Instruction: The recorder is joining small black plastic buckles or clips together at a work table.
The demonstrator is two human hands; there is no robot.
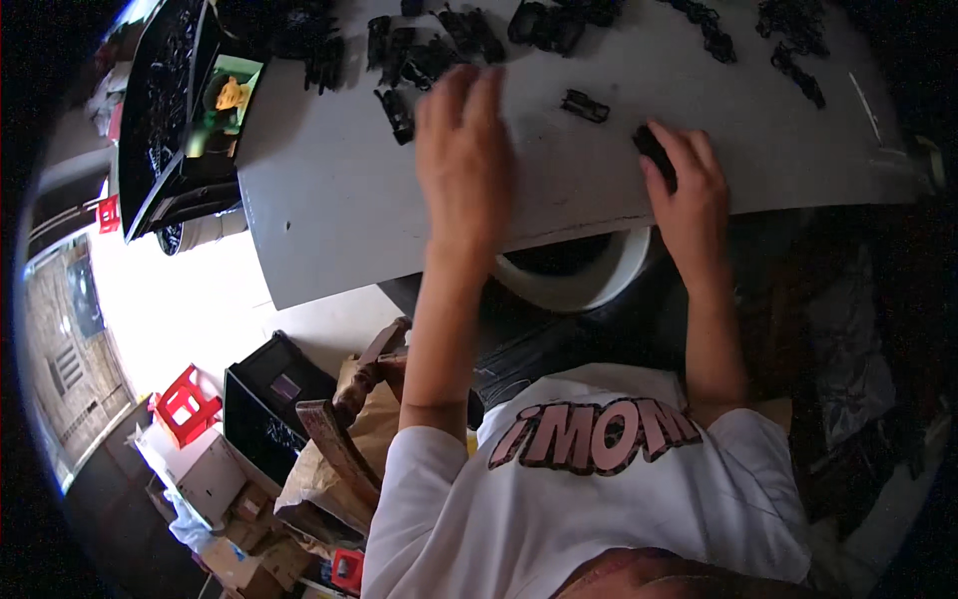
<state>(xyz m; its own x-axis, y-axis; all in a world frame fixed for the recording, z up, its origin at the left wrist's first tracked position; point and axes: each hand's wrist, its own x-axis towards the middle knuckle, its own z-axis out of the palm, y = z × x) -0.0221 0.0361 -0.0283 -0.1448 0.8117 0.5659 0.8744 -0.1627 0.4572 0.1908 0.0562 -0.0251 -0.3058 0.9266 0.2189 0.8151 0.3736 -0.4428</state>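
On the grey tabletop point(339, 230), my right hand point(692, 190) has its thumb and fingers closed around a small black plastic part point(656, 158) near the front edge. My left hand point(464, 150) reaches over the table toward the far side, slightly smeared by motion, its fingers stretched out and a little apart. I see nothing held in it, though its fingertips partly cover the pile there. Just left of it lies a narrow black part point(396, 117). Between my hands, a small black frame-like part point(585, 106) lies alone.
Loose black parts point(429, 55) pile along the far side, with linked black pieces point(798, 75) at the far right. A phone or screen point(224, 105) leans beside a black bin point(165, 110) on the left. Below stand a white round rim point(599, 290), a black crate point(274, 399) and a red stool point(187, 404).
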